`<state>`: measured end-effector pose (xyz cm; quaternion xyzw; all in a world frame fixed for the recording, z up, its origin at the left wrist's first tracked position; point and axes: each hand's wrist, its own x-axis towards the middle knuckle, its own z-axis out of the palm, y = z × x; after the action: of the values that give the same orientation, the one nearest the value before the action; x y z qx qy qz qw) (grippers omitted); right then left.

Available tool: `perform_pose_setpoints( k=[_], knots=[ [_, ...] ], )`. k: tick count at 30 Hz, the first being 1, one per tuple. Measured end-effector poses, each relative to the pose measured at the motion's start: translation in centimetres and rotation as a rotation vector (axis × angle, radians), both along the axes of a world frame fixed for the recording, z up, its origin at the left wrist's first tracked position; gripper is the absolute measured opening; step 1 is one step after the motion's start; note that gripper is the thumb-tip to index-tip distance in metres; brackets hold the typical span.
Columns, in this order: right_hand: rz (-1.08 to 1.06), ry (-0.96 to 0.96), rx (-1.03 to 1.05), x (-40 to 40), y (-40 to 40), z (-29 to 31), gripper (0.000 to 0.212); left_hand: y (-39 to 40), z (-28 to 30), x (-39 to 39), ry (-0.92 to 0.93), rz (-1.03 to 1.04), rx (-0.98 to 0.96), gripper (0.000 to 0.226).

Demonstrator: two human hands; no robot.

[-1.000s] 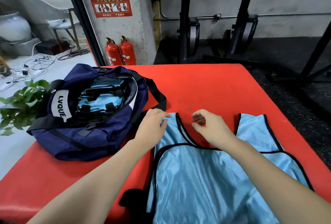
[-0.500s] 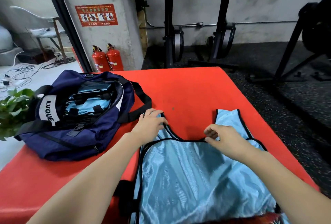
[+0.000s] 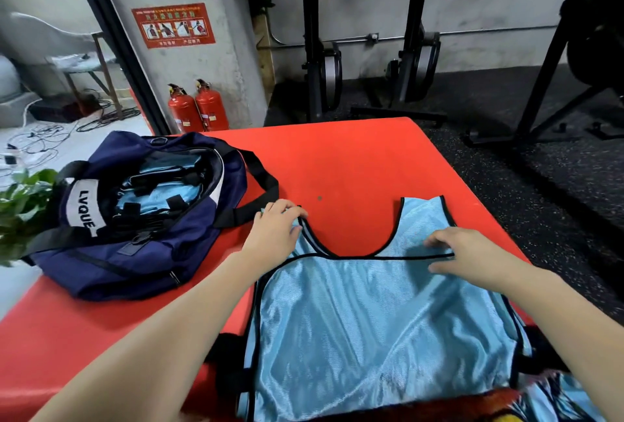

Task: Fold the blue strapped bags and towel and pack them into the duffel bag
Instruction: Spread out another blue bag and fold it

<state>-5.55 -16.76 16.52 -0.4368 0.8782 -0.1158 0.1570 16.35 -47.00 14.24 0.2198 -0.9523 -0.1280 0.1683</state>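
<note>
- Flattening the light-blue strapped bag point(image 3: 378, 327), which lies spread on the red tabletop point(image 3: 354, 165) directly in front of the person, shoulder straps pointing away.
- Left hand point(image 3: 275, 232) rests on the left strap with fingers slightly bent; whether it pinches the fabric cannot be told.
- Right hand point(image 3: 469, 254) presses the right strap base, fingers extended, grasping nothing.
- Duffel bag point(image 3: 135, 219) sits open to the left, already holding similar blue items.
- Probable next move: fold the straps or sides inward, keeping edges aligned.

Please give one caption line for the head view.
Both hands, left hand and right hand, flatten a blue bag beside the open duffel.
</note>
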Motion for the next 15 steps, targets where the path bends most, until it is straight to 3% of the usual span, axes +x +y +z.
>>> perform_pose_setpoints(
  k=[2,5,10,12,15],
  knots=[
    [-0.009,-0.021,-0.026,-0.4,0.5,-0.1,0.051,1.2,0.7,1.3,-0.010,-0.084,0.181,0.027],
    [-0.005,-0.015,-0.041,-0.3,0.9,-0.2,0.051,2.8,1.3,3.6,-0.118,-0.163,0.228,0.038],
    [-0.056,0.106,0.043,0.0,1.3,0.1,0.051,3.7,2.2,5.7,-0.230,-0.083,0.273,0.060],
    [-0.107,0.191,0.112,0.2,1.5,0.4,0.054,4.1,2.7,6.1,-0.230,-0.047,0.301,0.059],
    [-0.194,0.154,0.096,-0.1,2.1,0.4,0.063,4.8,3.2,6.6,-0.202,0.024,0.386,0.051]
  ],
)
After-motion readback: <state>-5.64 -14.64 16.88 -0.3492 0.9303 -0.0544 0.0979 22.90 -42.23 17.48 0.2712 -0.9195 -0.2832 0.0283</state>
